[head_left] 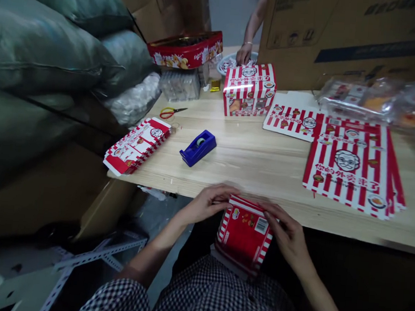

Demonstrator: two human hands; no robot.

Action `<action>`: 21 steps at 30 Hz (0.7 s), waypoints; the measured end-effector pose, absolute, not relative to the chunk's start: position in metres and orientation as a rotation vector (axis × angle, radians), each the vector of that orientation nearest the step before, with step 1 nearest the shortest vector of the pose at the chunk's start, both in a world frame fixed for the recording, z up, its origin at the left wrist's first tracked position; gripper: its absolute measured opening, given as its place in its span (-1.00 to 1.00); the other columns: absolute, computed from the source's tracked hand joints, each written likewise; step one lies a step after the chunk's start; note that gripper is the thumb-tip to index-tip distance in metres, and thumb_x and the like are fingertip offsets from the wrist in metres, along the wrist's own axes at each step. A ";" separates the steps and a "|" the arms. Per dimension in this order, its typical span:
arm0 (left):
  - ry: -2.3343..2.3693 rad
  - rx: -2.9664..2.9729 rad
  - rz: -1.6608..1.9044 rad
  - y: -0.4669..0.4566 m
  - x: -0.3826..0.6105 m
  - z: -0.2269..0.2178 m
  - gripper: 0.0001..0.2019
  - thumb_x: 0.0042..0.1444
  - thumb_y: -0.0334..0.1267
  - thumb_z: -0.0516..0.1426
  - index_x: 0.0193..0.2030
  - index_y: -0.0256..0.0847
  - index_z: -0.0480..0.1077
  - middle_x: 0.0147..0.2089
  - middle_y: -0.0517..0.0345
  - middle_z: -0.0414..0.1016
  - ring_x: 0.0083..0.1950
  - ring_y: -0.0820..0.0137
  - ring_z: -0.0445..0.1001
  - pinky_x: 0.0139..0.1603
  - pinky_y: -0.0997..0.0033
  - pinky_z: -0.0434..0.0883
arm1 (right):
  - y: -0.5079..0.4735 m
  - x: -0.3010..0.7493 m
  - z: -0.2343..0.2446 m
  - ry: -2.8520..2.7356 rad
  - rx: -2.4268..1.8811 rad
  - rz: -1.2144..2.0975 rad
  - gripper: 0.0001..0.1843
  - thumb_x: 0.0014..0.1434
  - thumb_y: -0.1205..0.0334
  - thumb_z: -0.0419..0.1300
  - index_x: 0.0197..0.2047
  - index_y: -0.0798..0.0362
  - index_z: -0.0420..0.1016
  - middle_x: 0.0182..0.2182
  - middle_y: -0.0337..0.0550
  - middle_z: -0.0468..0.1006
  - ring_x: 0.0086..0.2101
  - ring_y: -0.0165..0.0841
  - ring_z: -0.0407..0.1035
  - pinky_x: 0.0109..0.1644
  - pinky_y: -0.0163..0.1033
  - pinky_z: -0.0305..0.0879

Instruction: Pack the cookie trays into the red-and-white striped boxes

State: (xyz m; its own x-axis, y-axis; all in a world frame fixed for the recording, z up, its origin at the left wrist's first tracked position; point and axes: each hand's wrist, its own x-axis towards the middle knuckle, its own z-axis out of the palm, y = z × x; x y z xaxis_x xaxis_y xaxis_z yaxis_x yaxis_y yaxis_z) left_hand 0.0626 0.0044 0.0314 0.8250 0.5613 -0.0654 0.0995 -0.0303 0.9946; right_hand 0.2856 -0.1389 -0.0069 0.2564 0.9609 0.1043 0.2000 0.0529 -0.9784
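Both my hands hold a red-and-white striped carton [243,235] just below the front edge of the wooden table [265,155], above my checked lap. My left hand [209,203] grips its upper left corner with the fingers curled. My right hand [286,233] is wrapped round its right side. The carton's red bottom panel with a barcode faces me.
Flat striped carton blanks [353,169] lie at the right, a smaller stack [136,146] at the left edge. A blue tape dispenser [198,147], red scissors [171,111], a finished striped box [248,89] and a red tin [187,48] are on the table. Another person's hand [244,53] rests at the back.
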 end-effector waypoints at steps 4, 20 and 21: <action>0.580 1.569 0.419 0.007 0.062 0.023 -0.64 0.27 -0.21 0.18 0.19 -0.12 0.46 0.19 -0.04 0.50 0.19 0.19 0.50 0.24 0.12 0.40 | -0.138 0.289 -0.003 -1.160 -1.414 0.861 -0.74 0.33 0.19 0.19 0.03 -0.24 0.61 0.02 -0.21 0.62 0.10 -0.24 0.44 0.24 -0.07 0.32; 0.555 1.770 0.533 -0.020 0.052 0.044 -0.58 0.31 -0.29 0.13 0.27 0.10 0.37 0.45 0.11 0.20 0.48 0.19 0.13 0.46 -0.10 0.08 | -0.152 0.269 0.001 -1.137 -1.487 0.918 -0.62 0.41 0.06 0.04 0.25 -0.23 0.40 0.22 -0.16 0.43 0.23 -0.19 0.28 0.40 0.11 0.04; 0.558 1.777 0.541 -0.023 0.052 0.043 -0.57 0.29 -0.29 0.15 0.27 0.11 0.37 0.44 0.10 0.23 0.47 0.19 0.16 0.46 -0.12 0.09 | -0.152 0.268 0.000 -1.144 -1.488 0.901 -0.63 0.41 0.07 0.05 0.23 -0.22 0.43 0.22 -0.15 0.44 0.23 -0.19 0.28 0.41 0.11 0.03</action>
State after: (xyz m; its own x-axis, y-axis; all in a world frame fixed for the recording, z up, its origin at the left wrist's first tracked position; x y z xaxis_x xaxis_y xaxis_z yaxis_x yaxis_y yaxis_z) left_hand 0.0518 -0.0233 0.0434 0.7816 0.6188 0.0789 0.0987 -0.2476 0.9638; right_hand 0.2682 -0.1521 0.0001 0.2713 0.9623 0.0184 0.2077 -0.0398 -0.9774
